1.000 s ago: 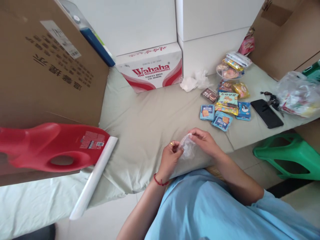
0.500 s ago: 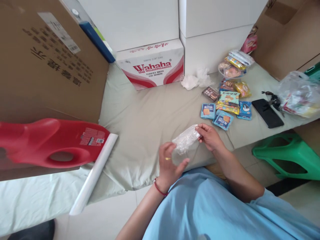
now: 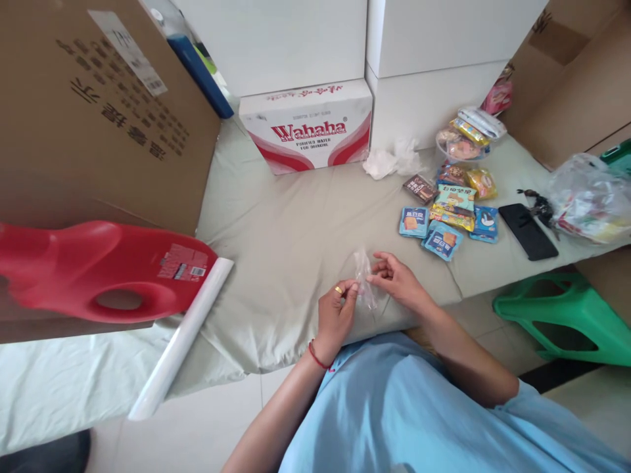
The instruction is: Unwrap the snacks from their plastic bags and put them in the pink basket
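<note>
A small clear plastic bag [image 3: 363,270], crinkled and narrow, is held up between my hands over the front edge of the covered surface. My left hand [image 3: 336,316], with a gold ring and a red cord at the wrist, pinches the bag's left side between thumb and fingers. At the other side, my right hand [image 3: 398,282] has its thumb and a finger closed on the bag's edge, its upper fingers loosely bent. Beyond them lie blue snack packets [image 3: 442,240], a green and yellow snack packet [image 3: 454,199] and a brown cocoa packet [image 3: 420,188].
A Wahaha water carton [image 3: 308,135] stands at the back beside crumpled white plastic [image 3: 389,159]. A plastic tub of snacks [image 3: 463,146], a black phone [image 3: 528,230] and a filled bag [image 3: 589,197] are to the right. Left are a red jug [image 3: 148,246] and white roll [image 3: 182,341].
The plastic bag has turned from slanting to nearly upright and bunched narrower. My left hand has closed on it from open. My right hand has shifted slightly left and down.
</note>
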### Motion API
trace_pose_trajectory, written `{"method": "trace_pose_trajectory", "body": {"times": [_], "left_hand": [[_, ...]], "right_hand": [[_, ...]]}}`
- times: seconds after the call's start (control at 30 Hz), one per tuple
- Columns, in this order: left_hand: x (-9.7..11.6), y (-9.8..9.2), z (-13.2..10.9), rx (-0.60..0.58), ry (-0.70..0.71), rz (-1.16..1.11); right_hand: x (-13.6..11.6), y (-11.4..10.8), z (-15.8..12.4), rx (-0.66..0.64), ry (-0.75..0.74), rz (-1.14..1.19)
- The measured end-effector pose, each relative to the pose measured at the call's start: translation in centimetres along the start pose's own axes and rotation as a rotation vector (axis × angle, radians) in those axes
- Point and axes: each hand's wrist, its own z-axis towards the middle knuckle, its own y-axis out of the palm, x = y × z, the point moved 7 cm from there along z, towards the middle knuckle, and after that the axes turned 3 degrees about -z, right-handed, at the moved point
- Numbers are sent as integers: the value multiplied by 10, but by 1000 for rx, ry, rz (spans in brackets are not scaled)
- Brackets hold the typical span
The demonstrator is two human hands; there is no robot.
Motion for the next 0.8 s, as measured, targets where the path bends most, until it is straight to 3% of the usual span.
{"method": "trace_pose_trajectory", "body": {"times": [0.13,0.23,0.4,0.47,0.67,0.8], "left_hand": [[-10,-16,2,74,-23,-22],[-18,-28,3,131,-31,-7],[-12,-20,1,10,53,49],[-12,-22,0,13,57,31],[-38,-60,2,305,-133,-106],[-51,-64,5,350,-221,-351]], "right_hand": [[4,-3,4,-11,-45,-62],[4,-7,4,24,11,-17],[-6,18,5,-108,3,-47],[-10,24,8,-133,-22,-60],[-10,1,13,13,38,108],[-7,-9,9,52,52,140]]}}
